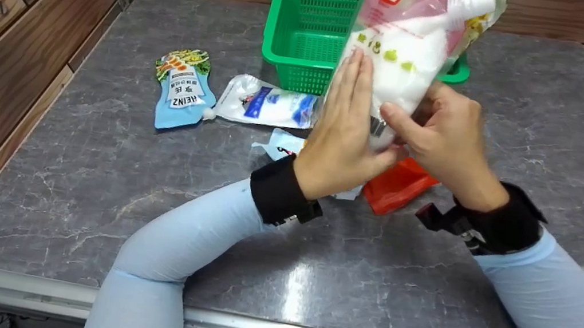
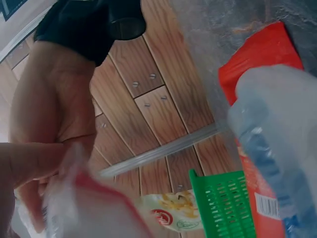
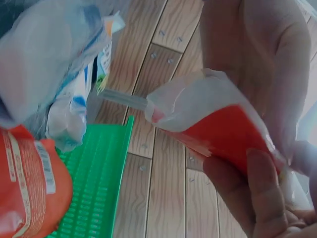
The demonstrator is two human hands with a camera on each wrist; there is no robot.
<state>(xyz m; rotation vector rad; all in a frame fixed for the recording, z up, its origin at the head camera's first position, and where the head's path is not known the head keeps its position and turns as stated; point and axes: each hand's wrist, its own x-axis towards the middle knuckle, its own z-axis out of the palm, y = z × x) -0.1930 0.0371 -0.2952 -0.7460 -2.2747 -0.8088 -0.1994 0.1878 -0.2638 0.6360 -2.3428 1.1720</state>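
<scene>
A clear-and-pink spouted pouch [image 1: 396, 46] with white contents and a white capped spout is held up at a tilt over the table. My right hand [image 1: 455, 136] grips its lower right edge, thumb on the front and fingers curled behind. Flat against the lower left of the front lies my left hand [image 1: 346, 131], its fingers straight and its thumb near the bottom edge. Behind the spout shows part of a greenish-yellow package [image 1: 476, 32]. The pouch appears large and blurred in the left wrist view.
A green basket [image 1: 298, 63] stands behind the pouch. To the left lie a blue Heinz pouch [image 1: 184, 93] and a white-and-blue pouch [image 1: 271, 106]. Under the hands are a red package [image 1: 395, 188] and a partly covered light-blue pouch [image 1: 286, 143]. Wooden panels [image 1: 18, 19] border the table.
</scene>
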